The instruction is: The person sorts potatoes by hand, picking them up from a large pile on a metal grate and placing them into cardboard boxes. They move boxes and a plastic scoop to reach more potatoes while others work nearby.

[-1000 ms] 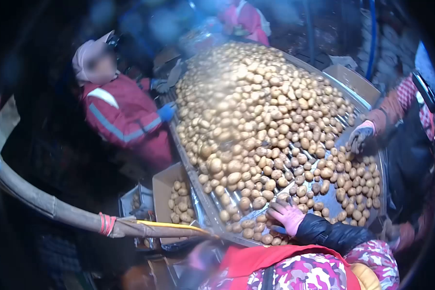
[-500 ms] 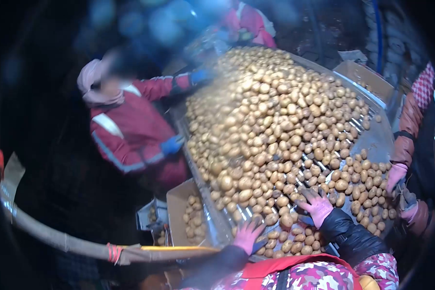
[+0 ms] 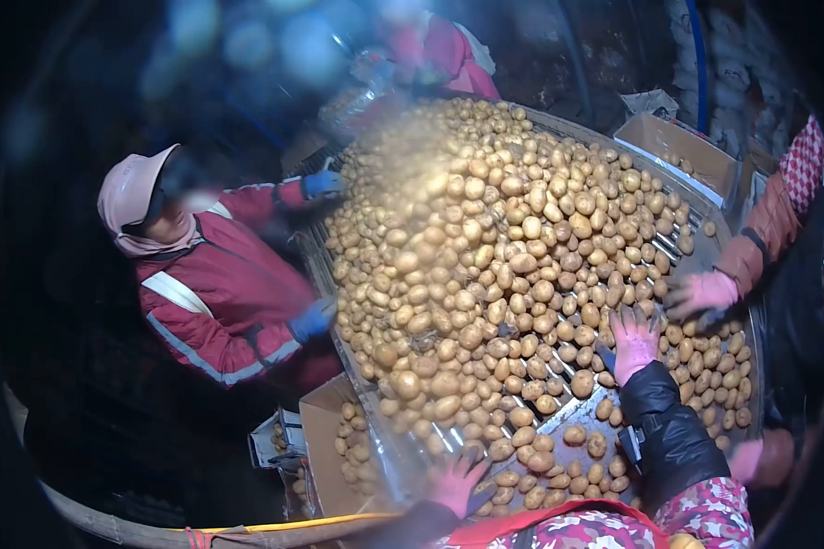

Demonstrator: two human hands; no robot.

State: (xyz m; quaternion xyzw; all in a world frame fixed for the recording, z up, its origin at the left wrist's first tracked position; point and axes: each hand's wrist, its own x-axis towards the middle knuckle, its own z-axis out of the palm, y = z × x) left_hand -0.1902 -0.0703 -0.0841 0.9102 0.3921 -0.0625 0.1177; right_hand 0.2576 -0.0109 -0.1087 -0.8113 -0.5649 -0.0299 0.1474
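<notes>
A broad heap of potatoes (image 3: 494, 265) covers a slatted metal sorting table (image 3: 563, 416). My right hand (image 3: 634, 346), in a pink glove with dark fingers, reaches forward over the potatoes, fingers spread and nothing gripped. Near the table's front left corner, my left hand (image 3: 460, 482) wears the same kind of glove. Its fingers are apart and lie beside several loose potatoes (image 3: 540, 471). Between the hands, part of the slats and a flat metal strip show through the potatoes.
A co-worker in a red jacket (image 3: 238, 284) and blue gloves stands at the left edge. From the right, another person's pink-gloved hand (image 3: 705, 291) reaches over the table. Cardboard boxes (image 3: 330, 439) stand front left and back right. A third person (image 3: 444, 55) is at the far end.
My right hand has moved farther forward over the heap, and bare slats now show behind it. My left hand stays near the front corner. The right-hand co-worker's hand has reached inward.
</notes>
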